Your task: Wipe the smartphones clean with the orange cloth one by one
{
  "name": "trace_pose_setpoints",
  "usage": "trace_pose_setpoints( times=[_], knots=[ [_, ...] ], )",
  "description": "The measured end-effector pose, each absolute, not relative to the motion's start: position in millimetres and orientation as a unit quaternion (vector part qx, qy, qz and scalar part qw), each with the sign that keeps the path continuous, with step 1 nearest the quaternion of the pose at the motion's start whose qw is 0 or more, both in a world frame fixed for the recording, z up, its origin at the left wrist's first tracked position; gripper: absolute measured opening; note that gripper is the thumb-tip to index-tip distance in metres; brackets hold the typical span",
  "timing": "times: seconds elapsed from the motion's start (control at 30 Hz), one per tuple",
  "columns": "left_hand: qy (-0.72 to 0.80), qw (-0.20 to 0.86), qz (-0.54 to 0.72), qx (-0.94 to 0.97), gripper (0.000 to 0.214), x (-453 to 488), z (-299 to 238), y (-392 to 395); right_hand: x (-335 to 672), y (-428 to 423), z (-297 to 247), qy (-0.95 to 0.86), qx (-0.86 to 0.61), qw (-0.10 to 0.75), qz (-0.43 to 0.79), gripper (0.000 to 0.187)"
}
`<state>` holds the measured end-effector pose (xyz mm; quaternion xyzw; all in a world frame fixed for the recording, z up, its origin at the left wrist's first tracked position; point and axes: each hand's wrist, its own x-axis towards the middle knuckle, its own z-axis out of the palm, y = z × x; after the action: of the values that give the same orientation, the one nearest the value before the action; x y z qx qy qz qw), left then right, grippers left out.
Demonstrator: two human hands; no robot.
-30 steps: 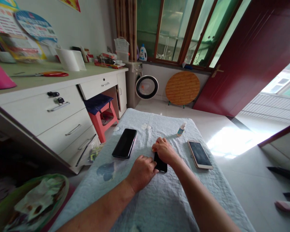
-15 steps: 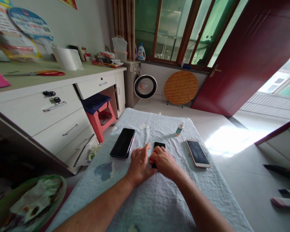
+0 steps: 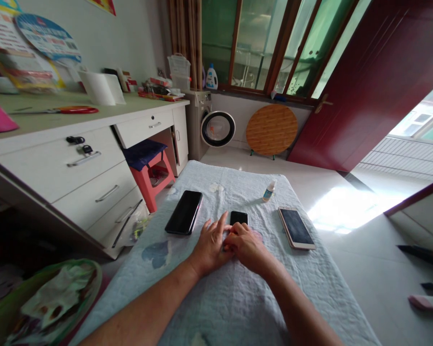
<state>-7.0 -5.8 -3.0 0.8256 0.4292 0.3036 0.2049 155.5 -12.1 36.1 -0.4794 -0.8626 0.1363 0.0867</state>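
Note:
A small black phone point(image 3: 239, 217) lies on the quilted cloth point(image 3: 216, 187), its lower part covered by the hands. My right hand point(image 3: 243, 242) is over that lower part with its fingers curled together. A speck of orange shows at the fingertips, too small to name. Against the phone's left side rests my left hand point(image 3: 211, 245), fingers apart and the index finger raised. To the left lies a larger black phone point(image 3: 184, 212). A gold-edged phone point(image 3: 296, 228) is on the right, and a small spray bottle point(image 3: 269, 191) stands behind it.
On the left stands a white desk point(image 3: 94, 170) with drawers, and a pink stool point(image 3: 149, 180) is beside it. A basket point(image 3: 97, 283) holding crumpled tissue is at the lower left. Further back are a washing machine with its round door point(image 3: 218, 129) open and a round wooden tabletop point(image 3: 272, 129).
My right hand has slid down the small phone toward me, so more of its upper screen shows. My left index finger is raised higher. The other phones and the bottle have stayed put.

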Motion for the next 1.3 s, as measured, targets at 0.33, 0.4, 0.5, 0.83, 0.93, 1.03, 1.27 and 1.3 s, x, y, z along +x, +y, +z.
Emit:
trace_pose_setpoints(
  times=[0.33, 0.4, 0.5, 0.83, 0.93, 1.03, 1.27, 1.3],
  knots=[
    [0.421, 0.245, 0.29, 0.824, 0.099, -9.0, -2.8, -4.7, 173.9, -1.9, 37.5, -0.805, -0.546, 0.169, 0.157, 0.024],
    [0.422, 0.236, 0.29, 0.826, 0.099, -9.2, -3.6, -4.4, 176.1, -0.6, 36.7, -0.791, -0.565, 0.179, 0.149, 0.024],
    [0.422, 0.227, 0.289, 0.829, 0.098, -9.5, -5.2, -4.1, 178.1, -0.6, 34.4, -0.79, -0.564, 0.183, 0.155, 0.023],
    [0.424, 0.212, 0.261, 0.841, 0.068, -9.9, 5.2, -6.0, 182.6, -8.0, 45.6, -0.833, -0.471, 0.123, 0.264, 0.019],
    [0.423, 0.204, 0.245, 0.848, 0.052, -8.6, 9.2, -5.3, 191.2, -6.1, 50.5, -0.828, -0.484, 0.098, 0.264, 0.021],
    [0.418, 0.196, 0.236, 0.855, 0.038, -7.8, 11.0, -4.7, 200.7, -2.9, 48.6, -0.822, -0.507, 0.089, 0.245, 0.019],
    [0.416, 0.195, 0.228, 0.858, 0.037, -8.0, 11.3, -4.5, 202.3, 9.9, 25.5, -0.784, -0.585, 0.162, 0.128, 0.017],
    [0.416, 0.194, 0.228, 0.858, 0.038, -7.7, 11.2, -4.5, 200.3, 12.7, 22.4, -0.781, -0.59, 0.173, 0.112, 0.019]
  ],
)
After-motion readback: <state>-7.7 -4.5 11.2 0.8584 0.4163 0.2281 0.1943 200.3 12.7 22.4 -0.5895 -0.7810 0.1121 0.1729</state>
